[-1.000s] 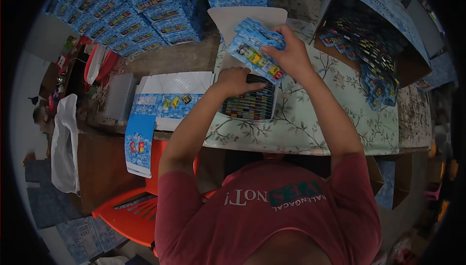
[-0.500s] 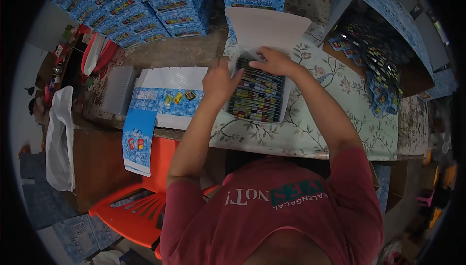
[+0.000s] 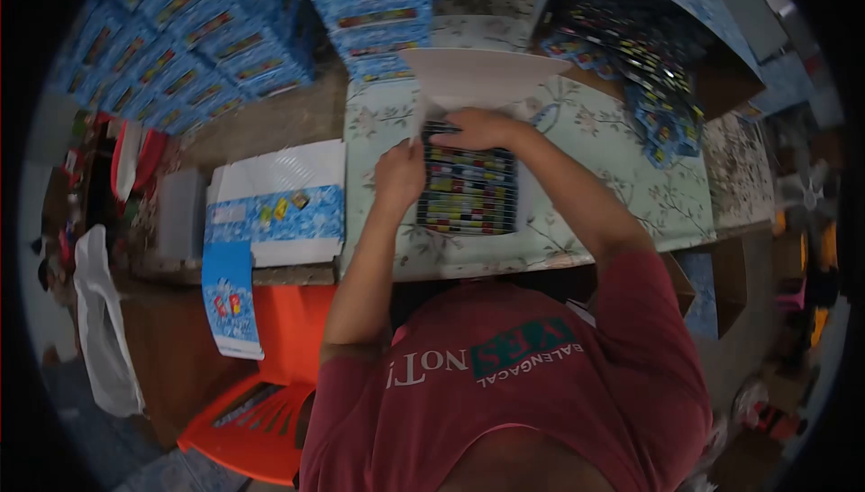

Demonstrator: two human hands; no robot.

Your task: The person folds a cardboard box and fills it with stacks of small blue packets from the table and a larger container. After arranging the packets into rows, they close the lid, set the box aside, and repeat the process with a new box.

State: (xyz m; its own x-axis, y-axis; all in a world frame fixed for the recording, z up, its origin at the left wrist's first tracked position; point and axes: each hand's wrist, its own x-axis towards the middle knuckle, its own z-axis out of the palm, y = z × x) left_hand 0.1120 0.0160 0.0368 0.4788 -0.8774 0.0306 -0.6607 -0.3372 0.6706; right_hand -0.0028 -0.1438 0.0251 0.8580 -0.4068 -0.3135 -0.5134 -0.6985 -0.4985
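Note:
A white-lined box [image 3: 532, 195] stands on the floral cloth with its lid flap [image 3: 482, 73] raised at the far side. Tightly stacked rows of small colourful packets [image 3: 468, 190] fill it. My left hand [image 3: 401, 175] is at the box's left wall, with its fingers curled over the edge. Across the far end of the box lies my right hand [image 3: 482, 130], palm down on the packets. Its fingers point left, with the thumb apart from them. Blur hides the exact fingertip contact.
Blue printed boxes are stacked at the far left [image 3: 171, 50] and back middle [image 3: 378, 14]. Loose packets [image 3: 662, 113] spill from a large carton [image 3: 734, 86] at right. Flattened box blanks [image 3: 297, 168], a clear plastic container [image 3: 180, 213] and an orange chair [image 3: 252, 438] are at left.
The view has shifted, so the table's contents sit differently in frame. My left hand has come down onto the box's left wall. My right hand has lowered onto the packets at the far end.

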